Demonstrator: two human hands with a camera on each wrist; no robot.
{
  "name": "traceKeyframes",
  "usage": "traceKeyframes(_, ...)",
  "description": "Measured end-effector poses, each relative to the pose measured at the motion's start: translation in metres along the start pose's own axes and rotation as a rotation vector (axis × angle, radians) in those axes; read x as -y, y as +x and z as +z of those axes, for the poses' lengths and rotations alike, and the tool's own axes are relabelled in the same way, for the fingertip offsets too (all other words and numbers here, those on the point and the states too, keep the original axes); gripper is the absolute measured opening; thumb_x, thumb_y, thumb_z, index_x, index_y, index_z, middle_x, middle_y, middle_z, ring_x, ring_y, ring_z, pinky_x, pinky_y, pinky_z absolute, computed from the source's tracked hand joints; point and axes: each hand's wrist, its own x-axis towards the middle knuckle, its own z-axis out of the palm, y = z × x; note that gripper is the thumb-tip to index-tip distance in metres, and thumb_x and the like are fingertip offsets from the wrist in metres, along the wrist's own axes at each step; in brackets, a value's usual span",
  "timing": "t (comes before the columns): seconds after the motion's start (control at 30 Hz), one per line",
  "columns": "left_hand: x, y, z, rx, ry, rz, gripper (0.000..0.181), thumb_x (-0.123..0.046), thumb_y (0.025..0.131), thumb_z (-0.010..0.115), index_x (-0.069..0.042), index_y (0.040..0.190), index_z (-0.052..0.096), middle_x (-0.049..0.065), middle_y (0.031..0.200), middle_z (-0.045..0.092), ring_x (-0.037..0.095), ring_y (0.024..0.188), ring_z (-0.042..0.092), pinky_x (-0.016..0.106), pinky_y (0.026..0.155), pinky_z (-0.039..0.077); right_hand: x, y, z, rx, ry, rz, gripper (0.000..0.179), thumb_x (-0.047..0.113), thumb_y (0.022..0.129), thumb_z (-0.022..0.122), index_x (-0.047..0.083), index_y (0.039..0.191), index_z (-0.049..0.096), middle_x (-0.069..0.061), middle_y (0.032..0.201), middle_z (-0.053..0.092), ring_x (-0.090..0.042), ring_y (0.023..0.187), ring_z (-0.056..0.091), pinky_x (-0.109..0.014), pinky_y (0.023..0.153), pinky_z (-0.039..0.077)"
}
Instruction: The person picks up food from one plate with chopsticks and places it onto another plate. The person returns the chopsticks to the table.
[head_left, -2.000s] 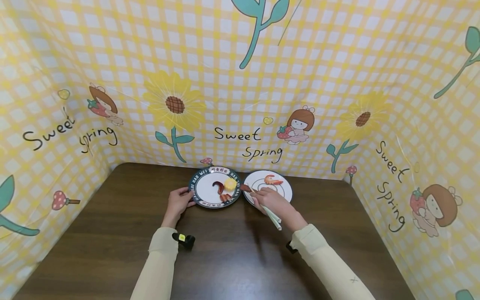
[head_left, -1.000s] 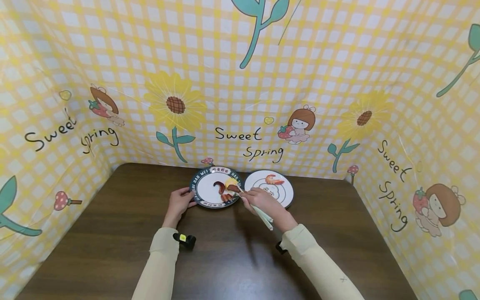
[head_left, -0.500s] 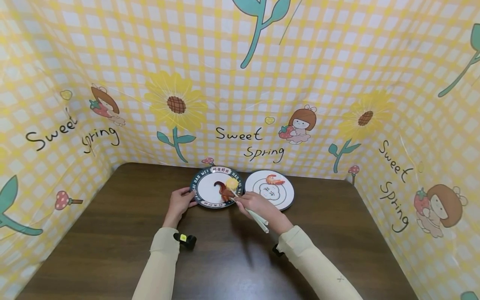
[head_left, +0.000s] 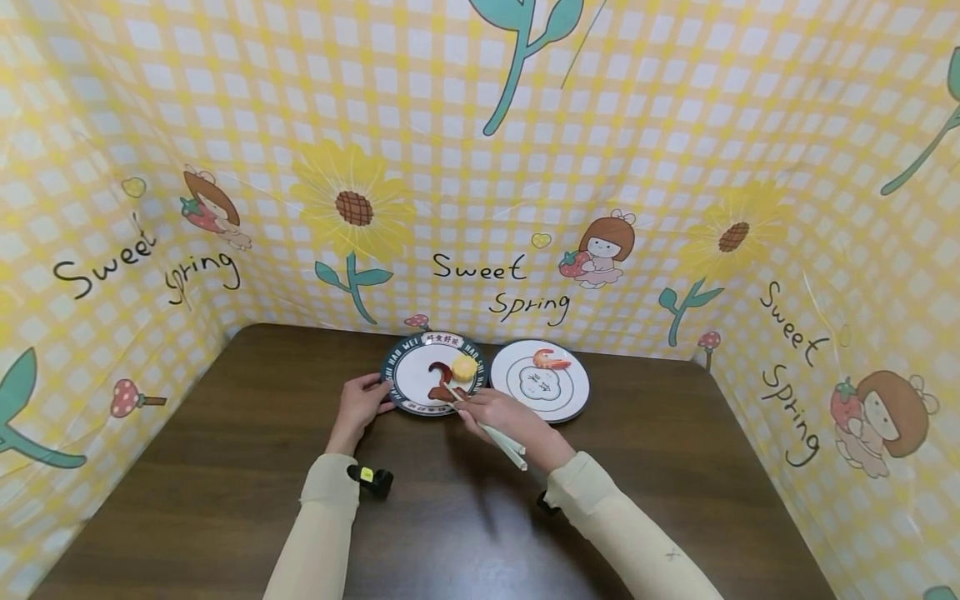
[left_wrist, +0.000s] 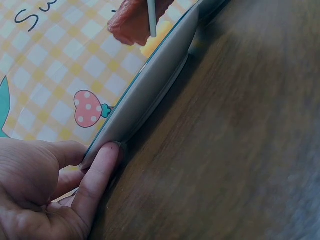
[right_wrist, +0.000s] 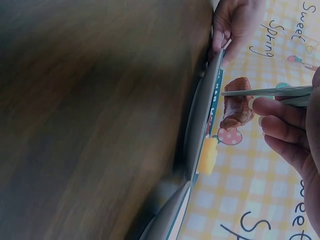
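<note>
My left hand (head_left: 362, 406) pinches the left rim of a white plate (head_left: 408, 379) with a dark green lettered border. In the left wrist view, thumb and fingers (left_wrist: 102, 172) lie on either side of that rim. My right hand (head_left: 504, 419) holds pale green chopsticks (head_left: 504, 443). Their tips grip a reddish-brown piece of meat (right_wrist: 237, 105) over the front of the plate, and the right wrist view has it just off the surface. Behind it on the plate lie a dark curved piece (head_left: 442, 368) and a yellow piece like corn (head_left: 463, 368).
A second white plate (head_left: 573, 392) with ring lines stands close on the right, bearing a shrimp (head_left: 551, 359). Both plates are near the back edge of the dark wooden table (head_left: 420, 517). A yellow checked cloth (head_left: 450, 200) hangs around the back and sides.
My right hand has carried the meat in the chopsticks leftward from the ringed plate to over the front of the green-bordered one. The left hand keeps its hold on the rim.
</note>
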Motion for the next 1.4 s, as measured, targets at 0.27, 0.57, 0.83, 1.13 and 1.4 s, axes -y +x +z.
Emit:
traceKeyframes(0.27,-0.001,-0.001,-0.001,-0.005,0.000,-0.003,0.056,-0.016,0.105,0.058,0.008,0.151,0.039,0.030,0.139,0.053,0.021,0.104,0.066,0.022,0.079,0.062,0.006,0.014,0.007,0.026,-0.014,0.024,0.021,0.010,0.097,0.064,0.002,0.112,0.076,-0.006,0.105,0.077,-0.018,0.096,0.070,-0.031,0.090,0.058)
traceKeyframes(0.57,0.003,0.003,-0.001,-0.006,-0.012,-0.002,0.056,-0.016,0.104,0.058,0.009,0.151,0.039,0.031,0.137,0.053,0.015,0.096,0.067,0.023,0.078,0.062,0.010,0.024,0.022,0.067,0.033,0.050,0.019,0.012,0.102,0.057,0.004,0.107,0.073,-0.005,0.094,0.073,-0.018,0.088,0.068,-0.031,0.083,0.058)
traceKeyframes(0.83,0.002,0.001,-0.001,-0.005,-0.006,-0.013,0.056,-0.017,0.105,0.058,0.007,0.152,0.039,0.030,0.137,0.053,0.019,0.101,0.066,0.022,0.078,0.062,0.010,0.031,0.030,0.090,0.096,0.168,0.024,0.017,0.105,0.053,0.005,0.110,0.074,-0.007,0.093,0.071,-0.019,0.088,0.068,-0.033,0.081,0.060)
traceKeyframes(1.13,0.001,0.002,-0.001,-0.012,-0.012,-0.016,0.056,-0.016,0.105,0.058,0.006,0.152,0.039,0.030,0.137,0.053,0.013,0.093,0.067,0.022,0.078,0.062,0.006,0.034,0.034,0.085,0.116,0.201,0.028,0.018,0.105,0.056,0.003,0.123,0.070,-0.010,0.096,0.070,-0.020,0.090,0.067,-0.035,0.079,0.060)
traceKeyframes(1.4,0.000,0.000,0.000,-0.010,-0.024,0.001,0.055,-0.013,0.104,0.058,0.009,0.151,0.039,0.031,0.137,0.053,0.013,0.091,0.067,0.022,0.076,0.063,0.011,0.029,0.026,0.092,0.108,0.229,0.027,0.021,0.106,0.053,0.007,0.118,0.073,-0.006,0.101,0.072,-0.018,0.093,0.069,-0.034,0.083,0.060)
